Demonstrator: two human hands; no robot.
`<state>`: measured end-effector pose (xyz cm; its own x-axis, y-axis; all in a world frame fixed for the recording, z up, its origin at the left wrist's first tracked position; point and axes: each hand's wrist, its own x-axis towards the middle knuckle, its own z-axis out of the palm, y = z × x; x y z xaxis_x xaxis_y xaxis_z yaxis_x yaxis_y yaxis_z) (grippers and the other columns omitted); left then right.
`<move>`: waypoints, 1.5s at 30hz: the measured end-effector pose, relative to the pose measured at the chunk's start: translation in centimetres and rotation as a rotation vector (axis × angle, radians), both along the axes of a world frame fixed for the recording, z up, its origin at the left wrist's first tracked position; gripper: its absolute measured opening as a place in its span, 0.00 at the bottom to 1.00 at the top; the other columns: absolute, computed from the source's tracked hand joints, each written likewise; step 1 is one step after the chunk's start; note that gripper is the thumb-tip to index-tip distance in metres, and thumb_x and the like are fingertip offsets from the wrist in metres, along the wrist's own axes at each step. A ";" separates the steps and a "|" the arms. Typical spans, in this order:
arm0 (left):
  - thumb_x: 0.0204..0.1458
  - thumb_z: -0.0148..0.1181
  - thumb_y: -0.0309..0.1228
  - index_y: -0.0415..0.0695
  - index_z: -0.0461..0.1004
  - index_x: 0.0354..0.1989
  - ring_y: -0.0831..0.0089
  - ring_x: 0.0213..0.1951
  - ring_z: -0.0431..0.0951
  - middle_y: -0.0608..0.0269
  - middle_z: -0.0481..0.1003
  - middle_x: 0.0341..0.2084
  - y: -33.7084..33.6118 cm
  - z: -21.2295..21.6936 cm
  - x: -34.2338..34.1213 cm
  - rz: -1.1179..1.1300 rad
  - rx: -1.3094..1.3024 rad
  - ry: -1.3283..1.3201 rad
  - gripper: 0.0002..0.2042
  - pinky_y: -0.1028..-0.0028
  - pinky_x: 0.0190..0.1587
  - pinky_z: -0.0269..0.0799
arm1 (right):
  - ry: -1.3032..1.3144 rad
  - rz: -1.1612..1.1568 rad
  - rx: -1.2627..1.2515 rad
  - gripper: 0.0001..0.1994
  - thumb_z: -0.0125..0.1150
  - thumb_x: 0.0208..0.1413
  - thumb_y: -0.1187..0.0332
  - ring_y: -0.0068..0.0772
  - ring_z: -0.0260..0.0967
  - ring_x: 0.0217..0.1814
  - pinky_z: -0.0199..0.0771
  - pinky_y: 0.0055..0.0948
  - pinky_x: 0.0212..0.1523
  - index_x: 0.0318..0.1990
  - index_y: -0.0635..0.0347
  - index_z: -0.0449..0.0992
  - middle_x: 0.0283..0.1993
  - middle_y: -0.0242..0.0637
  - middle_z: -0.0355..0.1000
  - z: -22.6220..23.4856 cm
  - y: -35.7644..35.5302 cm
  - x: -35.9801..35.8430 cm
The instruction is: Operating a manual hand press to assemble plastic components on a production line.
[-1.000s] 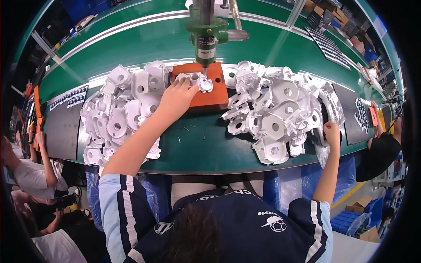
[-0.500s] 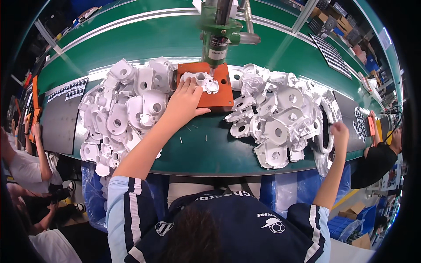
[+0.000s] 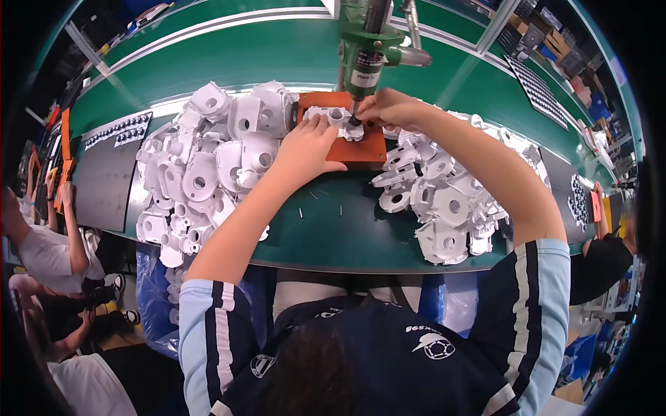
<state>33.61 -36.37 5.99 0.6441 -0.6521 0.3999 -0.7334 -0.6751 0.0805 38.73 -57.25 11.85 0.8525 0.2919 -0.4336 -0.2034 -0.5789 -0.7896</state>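
White plastic part (image 3: 336, 113): lies on the orange block (image 3: 368, 150), beneath the green press (image 3: 362, 78). Left hand (image 3: 309, 144): fingers laid on the part's near left edge, thumb spread away, not closed around it. Right hand (image 3: 390, 109): fingers bent beside the press tip; cannot tell whether they grasp anything. White housings heaped left (image 3: 196, 170) and right (image 3: 433, 236) of the block; thin metal pins (image 3: 301, 213) on the green tabletop (image 3: 326, 243).
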 end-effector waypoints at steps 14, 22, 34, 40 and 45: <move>0.30 0.69 0.48 0.36 0.67 0.38 0.54 0.51 0.68 0.45 0.70 0.44 0.0 0.1 0.0 -0.003 -0.015 -0.044 0.31 0.64 0.53 0.65 | -0.010 0.033 -0.034 0.06 0.58 0.52 0.67 0.14 0.50 0.16 0.50 0.20 0.16 0.28 0.57 0.72 0.17 0.24 0.57 -1.7 -0.1 1.5; 0.31 0.68 0.49 0.35 0.67 0.42 0.53 0.52 0.68 0.44 0.69 0.46 -0.1 0.0 0.1 0.010 0.009 -0.015 0.34 0.64 0.54 0.64 | -0.266 0.138 -0.244 0.12 0.62 0.49 0.60 0.19 0.56 0.20 0.57 0.23 0.19 0.28 0.60 0.70 0.19 0.27 0.61 -2.0 0.1 1.3; 0.33 0.67 0.50 0.36 0.66 0.44 0.52 0.53 0.67 0.42 0.68 0.48 -0.2 0.1 0.1 0.029 0.048 0.017 0.34 0.63 0.54 0.64 | -1.003 0.983 -0.803 0.08 0.57 0.32 0.70 0.36 0.68 0.29 0.70 0.30 0.24 0.23 0.66 0.75 0.26 0.41 0.70 -5.9 5.7 -14.6; 0.34 0.66 0.51 0.35 0.64 0.43 0.53 0.51 0.68 0.44 0.67 0.48 -0.2 -0.1 0.0 0.022 0.020 -0.062 0.34 0.64 0.51 0.66 | -1.094 0.965 -0.881 0.09 0.59 0.29 0.69 0.41 0.69 0.28 0.70 0.30 0.26 0.20 0.65 0.78 0.25 0.46 0.70 -8.0 6.7 -15.9; 0.35 0.65 0.52 0.35 0.64 0.43 0.53 0.51 0.68 0.44 0.67 0.48 -0.1 -0.5 0.1 0.025 0.011 -0.061 0.34 0.63 0.52 0.66 | -1.221 0.935 -0.830 0.11 0.58 0.29 0.67 0.41 0.67 0.30 0.69 0.25 0.24 0.20 0.67 0.77 0.26 0.46 0.68 -8.7 5.3 -16.4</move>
<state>33.69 -36.43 5.47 0.6351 -0.6405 0.4318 -0.7193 -0.6941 0.0287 22.33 -51.96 3.17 0.4643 0.8857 -0.0029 0.8397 -0.4392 0.3193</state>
